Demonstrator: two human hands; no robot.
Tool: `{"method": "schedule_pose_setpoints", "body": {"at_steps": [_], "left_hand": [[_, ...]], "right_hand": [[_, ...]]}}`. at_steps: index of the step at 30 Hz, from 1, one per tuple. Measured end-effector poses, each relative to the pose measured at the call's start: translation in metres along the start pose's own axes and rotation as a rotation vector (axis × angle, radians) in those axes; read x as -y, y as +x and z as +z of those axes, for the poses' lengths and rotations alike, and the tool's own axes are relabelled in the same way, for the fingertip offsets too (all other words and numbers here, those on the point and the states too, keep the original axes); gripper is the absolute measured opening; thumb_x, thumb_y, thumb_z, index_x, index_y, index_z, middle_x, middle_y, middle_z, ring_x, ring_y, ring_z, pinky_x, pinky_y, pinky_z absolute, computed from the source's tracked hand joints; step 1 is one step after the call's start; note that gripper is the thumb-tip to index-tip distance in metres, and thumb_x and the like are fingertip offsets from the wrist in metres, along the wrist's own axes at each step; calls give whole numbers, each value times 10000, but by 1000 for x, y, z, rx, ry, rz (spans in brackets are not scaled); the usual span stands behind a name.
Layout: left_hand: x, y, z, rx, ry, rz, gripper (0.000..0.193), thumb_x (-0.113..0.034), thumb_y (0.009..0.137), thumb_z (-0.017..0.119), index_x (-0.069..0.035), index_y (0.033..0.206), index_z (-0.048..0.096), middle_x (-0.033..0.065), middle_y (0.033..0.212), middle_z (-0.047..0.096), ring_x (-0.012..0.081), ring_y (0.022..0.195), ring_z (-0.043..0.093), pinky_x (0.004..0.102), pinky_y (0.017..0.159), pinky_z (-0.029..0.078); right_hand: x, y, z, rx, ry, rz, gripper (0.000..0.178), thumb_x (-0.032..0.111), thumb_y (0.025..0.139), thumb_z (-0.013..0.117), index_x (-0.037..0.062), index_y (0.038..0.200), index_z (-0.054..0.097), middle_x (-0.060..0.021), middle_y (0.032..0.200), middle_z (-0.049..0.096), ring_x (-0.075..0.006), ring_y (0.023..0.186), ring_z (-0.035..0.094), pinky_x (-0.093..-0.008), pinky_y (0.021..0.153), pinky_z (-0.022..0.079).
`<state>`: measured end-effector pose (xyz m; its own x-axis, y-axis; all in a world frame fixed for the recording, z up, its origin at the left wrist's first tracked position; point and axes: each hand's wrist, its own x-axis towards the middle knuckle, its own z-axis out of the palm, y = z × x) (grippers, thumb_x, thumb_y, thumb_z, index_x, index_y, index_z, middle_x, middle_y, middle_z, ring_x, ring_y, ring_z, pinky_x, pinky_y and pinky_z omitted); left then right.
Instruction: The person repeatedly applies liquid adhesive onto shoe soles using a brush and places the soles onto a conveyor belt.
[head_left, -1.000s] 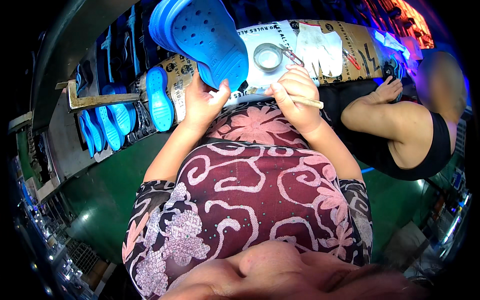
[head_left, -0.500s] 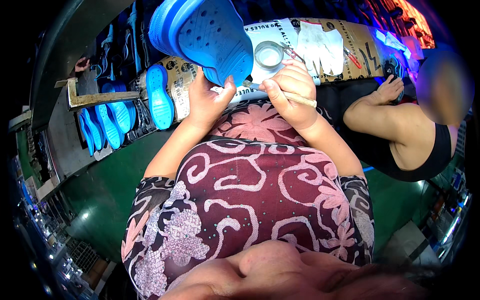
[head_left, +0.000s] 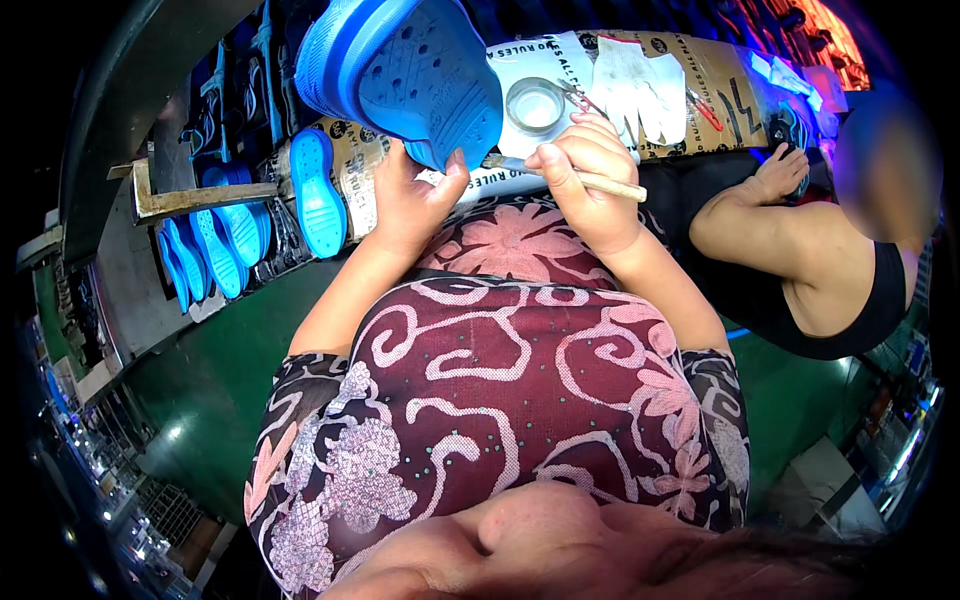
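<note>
A blue clog [head_left: 430, 90] is tilted up above the work surface, its perforated inside partly showing. My left hand [head_left: 412, 195] grips the clog's near end from below, thumb along its edge; part of the fingers is hidden behind it. In my right hand [head_left: 592, 180] is a brush [head_left: 612, 187] with a pale wooden handle, fingers wrapped round it. Its bristle end points left, close to the clog's near edge; whether it touches I cannot tell. Beyond the right hand stands a round clear dish [head_left: 536, 107] with whitish contents.
White gloves [head_left: 638, 90] and a red-handled tool [head_left: 705, 110] lie on printed cardboard [head_left: 735, 75]. A blue insole [head_left: 318, 195] rests at left, with several more blue pieces [head_left: 215, 250] beyond a metal bar [head_left: 205, 198]. A co-worker [head_left: 800, 240] sits at right.
My right hand and the brush have shifted slightly right, drawing the bristle end away from the clog. The clog has tilted a little in my left hand.
</note>
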<state>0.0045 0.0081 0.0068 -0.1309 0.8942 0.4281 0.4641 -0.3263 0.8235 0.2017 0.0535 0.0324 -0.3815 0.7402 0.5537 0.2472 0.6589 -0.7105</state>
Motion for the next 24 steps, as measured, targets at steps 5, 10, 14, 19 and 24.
{"method": "schedule_pose_setpoints", "body": {"at_steps": [5,10,14,19,24], "left_hand": [[2,3,0,3,42,89,339,-6,697,633,10,1008,497,111,839,616,156,770,614,257,687,476],[10,4,-2,-8,40,61,340,0,690,641,17,1000,502,101,817,616,154,762,607,266,697,470],[-5,23,-10,-68,-25,63,325,1,702,642,21,992,498,102,855,604,153,787,588,280,732,459],[-71,58,-39,175,-376,-277,496,-86,749,609,13,1158,347,128,1020,530,174,900,554,301,737,479],[-101,86,-25,655,-658,-335,731,-231,694,672,43,1247,279,128,905,559,135,567,578,221,449,473]], "right_hand": [[-4,-3,-1,20,-40,-28,236,148,820,542,51,612,597,-50,567,559,-205,571,532,-342,782,389],[-6,-2,-12,-21,-42,-35,237,132,823,536,47,611,596,-46,571,566,-200,575,537,-341,782,390],[-13,-13,-19,-90,46,122,260,110,853,495,11,636,598,-52,587,581,-205,595,555,-344,766,399],[-25,-32,-21,-217,155,269,252,117,845,518,4,634,597,-77,589,556,-191,583,528,-293,585,405],[-31,-48,-24,-306,216,367,250,132,833,538,1,629,596,-91,565,548,-210,554,525,-322,534,401]]}}
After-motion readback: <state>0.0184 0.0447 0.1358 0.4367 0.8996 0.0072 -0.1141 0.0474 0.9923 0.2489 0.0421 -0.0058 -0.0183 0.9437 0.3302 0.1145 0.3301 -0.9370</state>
